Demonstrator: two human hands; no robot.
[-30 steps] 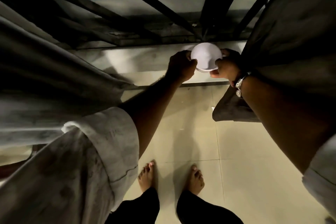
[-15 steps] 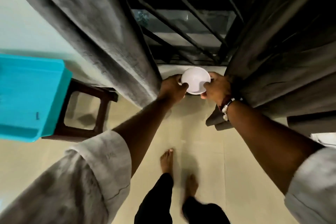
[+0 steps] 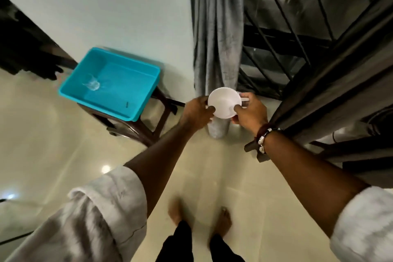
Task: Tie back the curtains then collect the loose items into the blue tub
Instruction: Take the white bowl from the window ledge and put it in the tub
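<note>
Change since half a second ago: now the whole blue tub [image 3: 110, 83] is in view at the far left with its inside showing, where before only its corner showed at the left edge; my two hands hold the bowl as before.
Left hand [image 3: 196, 110]: my fingers are closed on the left rim of the white bowl [image 3: 223, 103], with the thumb on the near edge.
Right hand [image 3: 249, 112]: it pinches the right rim of the same bowl; the thumb lies on the inner side and the other fingers go behind. A beaded bracelet [image 3: 262, 137] is on this wrist.
White bowl: it is in the air between both hands, to the right of the tub and apart from it, in front of the grey curtain.
Blue tub: it stands on a dark wooden stool [image 3: 136, 125] beside the pale wall. A clear glass [image 3: 91, 83] lies inside, near its left side.
Left curtain [image 3: 217, 27]: it hangs gathered and straight down to the floor, just behind the bowl.
Right curtain [image 3: 331, 91]: it is dark, falls at a slant on the right, and touches my right forearm.
Window grille [image 3: 276, 34]: black bars are between the two curtains.
Floor [image 3: 63, 155]: it is shiny cream tile; my bare feet are at the near edge and blurred.
</note>
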